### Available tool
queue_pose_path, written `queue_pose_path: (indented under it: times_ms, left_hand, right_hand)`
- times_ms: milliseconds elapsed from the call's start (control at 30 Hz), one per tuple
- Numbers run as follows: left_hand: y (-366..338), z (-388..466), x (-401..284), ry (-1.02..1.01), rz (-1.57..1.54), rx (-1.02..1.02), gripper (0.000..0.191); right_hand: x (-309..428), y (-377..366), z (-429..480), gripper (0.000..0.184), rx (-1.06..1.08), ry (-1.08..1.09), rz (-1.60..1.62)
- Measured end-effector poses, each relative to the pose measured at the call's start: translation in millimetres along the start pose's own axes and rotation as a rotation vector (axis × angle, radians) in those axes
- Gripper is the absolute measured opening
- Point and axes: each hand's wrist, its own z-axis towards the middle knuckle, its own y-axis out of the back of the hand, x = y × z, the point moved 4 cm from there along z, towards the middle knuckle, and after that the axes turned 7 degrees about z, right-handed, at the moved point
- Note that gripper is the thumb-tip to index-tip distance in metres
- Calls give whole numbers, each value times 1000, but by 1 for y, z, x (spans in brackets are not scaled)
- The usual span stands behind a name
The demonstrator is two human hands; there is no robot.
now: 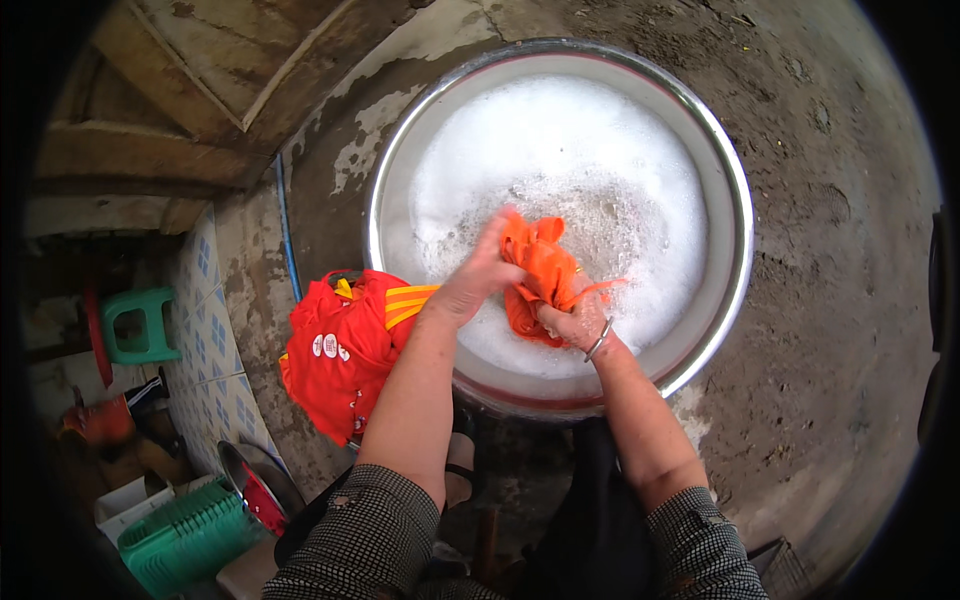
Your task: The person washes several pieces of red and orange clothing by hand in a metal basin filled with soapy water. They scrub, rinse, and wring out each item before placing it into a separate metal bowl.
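A large round metal basin (731, 300) holds water covered with white suds (555, 127). Over the suds, a bunched wet orange cloth (546, 259) is between my hands. My right hand (576, 319) grips its lower right side, with a metal bangle at the wrist. Against the cloth's left side lies my left hand (487, 266), slightly blurred, its fingers extended and thumb touching the fabric; whether it grips is unclear. Red garments with yellow stripes (337, 360) are heaped beside the basin's left rim, partly behind my left forearm.
Wet, rough concrete ground (810, 315) surrounds the basin. A blue hose or pipe (288, 232) runs at the left, near a tiled wall (217, 352). Farther left are a green plastic stool (139, 326), stacked green plastic items (187, 536) and a metal bowl (232, 465) with something red.
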Motion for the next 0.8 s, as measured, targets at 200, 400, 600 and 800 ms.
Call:
queue_pose_path:
  times_ms: [200, 400, 600, 800]
  left_hand:
    - [3, 23, 18, 104, 982, 154, 56]
    - [31, 28, 57, 76, 1241, -379, 50]
    - [-44, 14, 43, -13, 616, -349, 25]
    - [-134, -77, -2, -538, 920, -411, 19]
  right_hand:
    - [-13, 14, -2, 48, -351, 112, 71]
    - [-24, 26, -18, 48, -445, -478, -97]
    - [-17, -11, -16, 77, -95, -724, 1004]
    - [-17, 4, -7, 58, -222, -476, 1361]
